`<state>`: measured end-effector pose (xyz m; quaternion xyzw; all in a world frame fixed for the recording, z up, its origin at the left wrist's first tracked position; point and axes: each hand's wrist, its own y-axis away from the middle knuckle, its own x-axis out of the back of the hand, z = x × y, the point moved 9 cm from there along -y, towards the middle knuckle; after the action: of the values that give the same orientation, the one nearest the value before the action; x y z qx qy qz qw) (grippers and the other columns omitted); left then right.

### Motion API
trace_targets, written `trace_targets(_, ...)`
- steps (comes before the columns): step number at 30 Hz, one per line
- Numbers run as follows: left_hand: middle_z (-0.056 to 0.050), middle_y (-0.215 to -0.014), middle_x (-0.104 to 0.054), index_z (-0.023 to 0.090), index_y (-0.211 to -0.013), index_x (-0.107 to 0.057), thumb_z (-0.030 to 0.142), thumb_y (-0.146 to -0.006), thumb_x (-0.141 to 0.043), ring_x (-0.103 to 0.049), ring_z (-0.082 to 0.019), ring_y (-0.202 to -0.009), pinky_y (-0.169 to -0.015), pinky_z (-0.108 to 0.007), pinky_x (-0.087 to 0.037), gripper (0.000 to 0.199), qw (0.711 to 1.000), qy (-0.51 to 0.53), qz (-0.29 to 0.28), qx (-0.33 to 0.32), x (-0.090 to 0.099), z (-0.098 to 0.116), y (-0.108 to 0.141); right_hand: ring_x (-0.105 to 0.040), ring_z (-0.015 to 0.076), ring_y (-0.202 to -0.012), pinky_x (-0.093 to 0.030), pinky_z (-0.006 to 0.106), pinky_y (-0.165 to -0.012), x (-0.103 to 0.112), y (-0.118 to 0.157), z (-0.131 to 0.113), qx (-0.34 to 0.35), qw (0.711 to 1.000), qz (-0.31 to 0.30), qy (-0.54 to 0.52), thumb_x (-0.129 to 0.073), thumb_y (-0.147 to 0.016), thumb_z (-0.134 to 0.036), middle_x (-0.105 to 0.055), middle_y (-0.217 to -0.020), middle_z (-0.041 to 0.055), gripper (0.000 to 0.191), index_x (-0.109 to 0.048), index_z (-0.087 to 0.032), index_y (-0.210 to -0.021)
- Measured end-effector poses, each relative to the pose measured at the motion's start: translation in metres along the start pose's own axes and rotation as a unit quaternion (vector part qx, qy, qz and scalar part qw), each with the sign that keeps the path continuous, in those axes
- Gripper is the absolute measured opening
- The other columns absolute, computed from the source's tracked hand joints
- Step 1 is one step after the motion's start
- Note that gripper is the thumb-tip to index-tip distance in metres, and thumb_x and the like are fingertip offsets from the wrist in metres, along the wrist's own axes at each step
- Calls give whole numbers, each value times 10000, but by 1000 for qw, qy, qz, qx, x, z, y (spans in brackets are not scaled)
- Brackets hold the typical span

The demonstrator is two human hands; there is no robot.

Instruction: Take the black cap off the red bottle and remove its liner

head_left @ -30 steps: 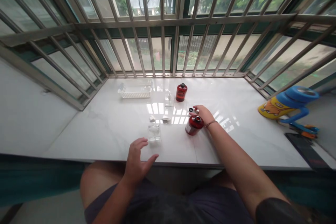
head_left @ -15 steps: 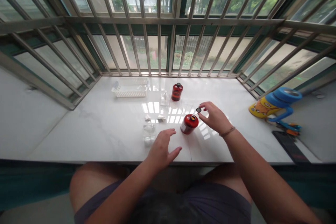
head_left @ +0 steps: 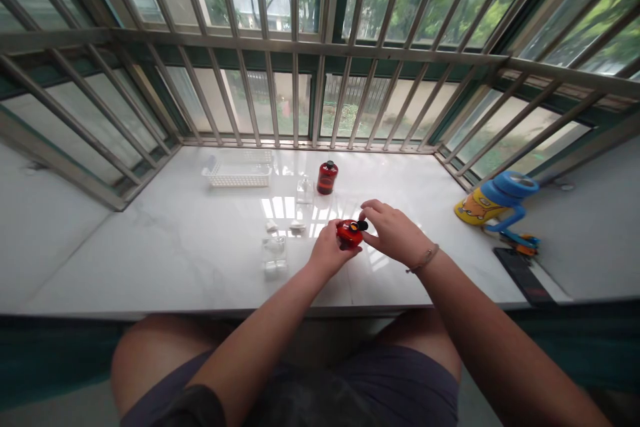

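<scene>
The left hand [head_left: 327, 253] has come in and now wraps the red bottle [head_left: 349, 233] at mid-frame, while the right hand [head_left: 395, 232] pinches a small black cap [head_left: 362, 225] at its top, so squarely seating that cap looks like the next need.

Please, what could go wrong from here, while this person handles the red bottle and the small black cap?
The black cap is small and pinched by the right hand, so it could slip and roll on the glossy marble sill. The red bottle tilts in the left hand, so anything inside might spill. The glass jars stand near that hand and could be knocked.
</scene>
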<state>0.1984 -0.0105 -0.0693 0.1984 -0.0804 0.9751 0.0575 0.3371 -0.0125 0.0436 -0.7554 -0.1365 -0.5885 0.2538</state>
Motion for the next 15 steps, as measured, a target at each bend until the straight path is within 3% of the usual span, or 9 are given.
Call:
trace_targets(6,-88,-1262,-714,241,-1328,-585,289,-708,-987,-691,-307,-1162,-1017,-462,-552,740,1000,6,17,-7,18,0,10,-693,222,-954,-582,384,-865,-3,0,-12,12,991,6,-130,-747,-954,-247,-681,-1169,66,171,-670,-230,-1106)
trace_targets(15,-77,-1279,-704,264,-1311,-598,278,-710,-980,-668,-328,-1197,-1051,-498,-534,712,999,-25,29,-24,40,5,32,-700,212,-920,-592,372,-849,-7,-4,-36,26,983,0,-182,-758,-966,-305,-697,-1108,58,141,-711,-243,-1085)
